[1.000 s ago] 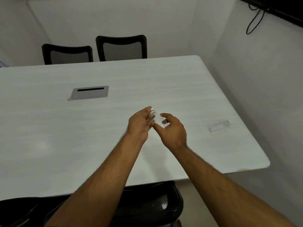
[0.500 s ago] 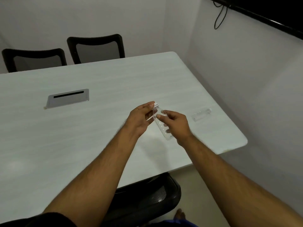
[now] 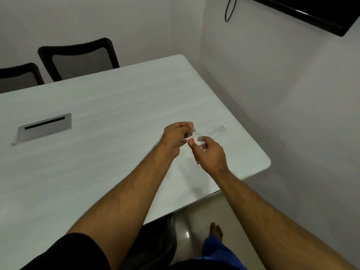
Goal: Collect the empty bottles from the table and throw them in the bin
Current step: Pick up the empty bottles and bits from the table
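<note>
A small clear plastic bottle [image 3: 195, 145] with a red label is held above the white table [image 3: 101, 145], near its right end. My right hand [image 3: 211, 152] is wrapped around the bottle's body. My left hand [image 3: 178, 134] pinches the bottle's top end, where the cap sits. A second clear bottle [image 3: 215, 131] lies on its side on the table just beyond my hands, close to the right edge. No bin is in view.
A metal cable-port plate [image 3: 44, 128] is set into the table at the left. Two black mesh chairs [image 3: 79, 57] stand at the far side, another black chair [image 3: 155, 240] at the near edge. A wall runs close along the right; a dark screen [image 3: 311, 14] hangs on it.
The view has swung right and tilted down. The held bottle has turned so its red label shows, and both hands have stayed on it. The lying bottle now appears right behind my hands.
</note>
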Demonstrator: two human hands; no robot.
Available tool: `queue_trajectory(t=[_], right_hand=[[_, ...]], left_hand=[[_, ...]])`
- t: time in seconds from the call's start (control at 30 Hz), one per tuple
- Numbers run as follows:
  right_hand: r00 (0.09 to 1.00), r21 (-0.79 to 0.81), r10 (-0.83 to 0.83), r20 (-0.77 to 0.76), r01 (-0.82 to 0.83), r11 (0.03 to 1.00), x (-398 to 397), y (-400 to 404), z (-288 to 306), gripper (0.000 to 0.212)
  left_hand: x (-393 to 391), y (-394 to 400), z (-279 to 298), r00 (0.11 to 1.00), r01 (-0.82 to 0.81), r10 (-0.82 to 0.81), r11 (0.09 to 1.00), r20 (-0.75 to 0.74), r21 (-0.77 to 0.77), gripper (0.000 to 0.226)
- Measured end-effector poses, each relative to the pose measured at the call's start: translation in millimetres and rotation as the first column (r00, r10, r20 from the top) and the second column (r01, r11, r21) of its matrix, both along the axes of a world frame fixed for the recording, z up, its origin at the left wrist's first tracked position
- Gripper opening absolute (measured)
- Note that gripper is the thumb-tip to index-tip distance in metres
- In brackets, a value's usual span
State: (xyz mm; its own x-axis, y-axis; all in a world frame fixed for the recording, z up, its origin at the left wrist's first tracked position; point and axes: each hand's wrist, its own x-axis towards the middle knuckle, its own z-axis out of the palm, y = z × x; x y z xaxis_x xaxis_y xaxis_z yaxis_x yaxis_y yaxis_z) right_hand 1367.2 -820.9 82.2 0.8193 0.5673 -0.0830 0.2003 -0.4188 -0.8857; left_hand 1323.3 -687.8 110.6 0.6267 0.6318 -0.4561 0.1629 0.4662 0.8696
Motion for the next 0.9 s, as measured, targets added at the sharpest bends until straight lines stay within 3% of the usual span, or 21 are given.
queue_trajectory(t=[0.07, 0.17, 0.27, 0.37, 0.47, 0.53, 0.6, 0.63, 0.67, 0.73, 0.83, 0.9], right_hand=[[0.974, 0.095, 0.058, -0.218, -0.038, 0.995, 34.9, -12.2, -7.9, 0.045], [0.779, 0.213, 0.163, -0.606, -0.039, 0.976, 90.0, -32.3, -19.0, 0.043], [0.628, 0.211, 0.182, -0.757, -0.029, 0.977, 138.8, -48.1, -34.3, 0.048], [0.546, 0.185, 0.172, -0.820, -0.033, 0.982, 176.5, -58.2, -51.1, 0.054], [0.568, 0.114, 0.130, -0.813, -0.064, 0.991, 201.0, -63.3, -64.7, 0.056], [0.651, 0.011, 0.029, -0.758, -0.032, 0.999, 213.0, -62.5, -74.8, 0.054], [0.728, -0.088, -0.123, -0.675, 0.086, 0.992, 221.2, -59.3, -83.8, 0.051], [0.750, -0.114, -0.186, -0.634, 0.147, 0.983, 224.4, -57.5, -87.8, 0.046], [0.764, -0.128, -0.225, -0.605, 0.185, 0.974, 226.7, -55.6, -91.3, 0.039], [0.776, -0.138, -0.247, -0.580, 0.205, 0.969, 229.1, -52.6, -96.2, 0.027], [0.783, -0.155, -0.246, -0.571, 0.192, 0.969, 227.9, -49.7, -100.6, 0.030], [0.789, -0.161, -0.249, -0.562, 0.191, 0.968, 219.1, -47.5, -98.4, 0.036]], left_hand=[[27.8, -3.5, -8.0, 0.998, 0.063, -0.063, 0.998, -0.009, -0.031, 0.009], [74.5, -14.9, -24.8, 0.994, 0.113, -0.112, 0.991, 0.019, -0.067, 0.010], [121.9, -29.0, -37.9, 0.990, 0.143, -0.142, 0.986, 0.017, -0.086, 0.009], [153.7, -39.3, -53.8, 0.989, 0.145, -0.147, 0.986, -0.014, -0.082, 0.011], [173.0, -45.4, -70.6, 0.986, 0.125, -0.117, 0.990, -0.118, 0.067, 0.016], [183.4, -45.4, -86.0, 0.958, 0.158, -0.058, 0.925, -0.280, 0.346, 0.020], [192.0, -40.8, -105.6, 0.869, 0.350, 0.015, 0.689, -0.495, 0.635, 0.033], [195.5, -38.5, -118.4, 0.799, 0.484, 0.049, 0.541, -0.600, 0.688, 0.046], [198.3, -37.2, -129.7, 0.724, 0.598, 0.080, 0.422, -0.686, 0.681, 0.058], [203.9, -38.5, -145.9, 0.600, 0.740, 0.094, 0.311, -0.794, 0.596, 0.068], [207.7, -38.4, -155.5, 0.546, 0.778, 0.033, 0.350, -0.837, 0.521, 0.056], [195.5, -36.0, -153.9, 0.593, 0.718, -0.044, 0.482, -0.804, 0.502, 0.054]])
